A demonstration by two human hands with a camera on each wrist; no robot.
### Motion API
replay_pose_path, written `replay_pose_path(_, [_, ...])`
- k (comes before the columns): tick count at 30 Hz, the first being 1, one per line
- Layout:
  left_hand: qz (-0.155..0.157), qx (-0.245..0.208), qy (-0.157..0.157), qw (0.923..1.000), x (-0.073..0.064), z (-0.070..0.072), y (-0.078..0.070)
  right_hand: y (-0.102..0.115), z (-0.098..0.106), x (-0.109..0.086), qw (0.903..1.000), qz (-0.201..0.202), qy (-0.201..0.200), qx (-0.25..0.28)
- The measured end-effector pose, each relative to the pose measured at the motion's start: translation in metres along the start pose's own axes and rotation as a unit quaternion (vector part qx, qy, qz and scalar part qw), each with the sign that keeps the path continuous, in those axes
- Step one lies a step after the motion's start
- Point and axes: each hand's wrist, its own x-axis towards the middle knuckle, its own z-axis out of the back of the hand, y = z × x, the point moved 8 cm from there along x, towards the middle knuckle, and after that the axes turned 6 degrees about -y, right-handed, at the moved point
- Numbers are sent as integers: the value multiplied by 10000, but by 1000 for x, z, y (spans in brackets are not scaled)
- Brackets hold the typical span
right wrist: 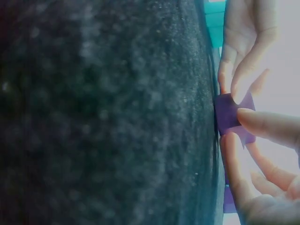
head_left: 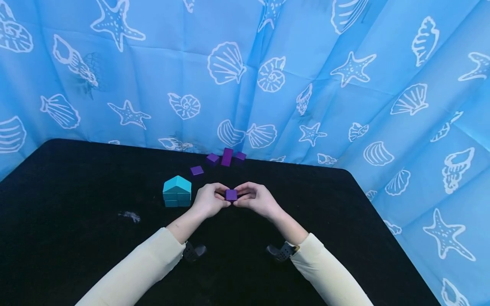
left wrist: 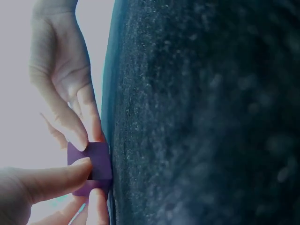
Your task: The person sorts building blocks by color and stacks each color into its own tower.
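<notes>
Your left hand (head_left: 209,200) and your right hand (head_left: 259,200) meet in front of you, and both pinch the same small purple block (head_left: 231,195) — one hand on each side of it, with thumbs and fingertips on it. The block is at the table top or just over it; you cannot tell which from these views. Your cream sleeves (head_left: 141,265) end above your wrists, and a dark wrist camera (head_left: 194,252) sticks out inward under your left arm. Just to the left of your left hand stands a teal block house (head_left: 177,192), with a pointy top and lines where its blocks meet. Farther back, past your hands, are more purple pieces: a flat purple tile (head_left: 197,170), a purple cube (head_left: 212,159), a long purple block (head_left: 227,157) and another purple cube (head_left: 240,157) near the back edge. A pale smudge (head_left: 130,216) marks the black table (head_left: 314,204), left of the house and closer to you. Behind it all hangs a blue curtain (head_left: 153,76) — it has white shells and starfish on it.
</notes>
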Motion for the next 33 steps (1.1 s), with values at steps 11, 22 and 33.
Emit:
replay_pose_path(11, [68, -64, 29, 10000, 4, 0, 2, -1, 0, 0, 9999, -57, 85, -1])
replay_pose_path(22, [101, -160, 42, 9998, 6, 1, 6, -4, 1, 6, 9991, -181, 371, 133])
replay_pose_path(33, [24, -67, 53, 10000, 7, -2, 5, -9, 26, 23, 9961, -438, -693, 311])
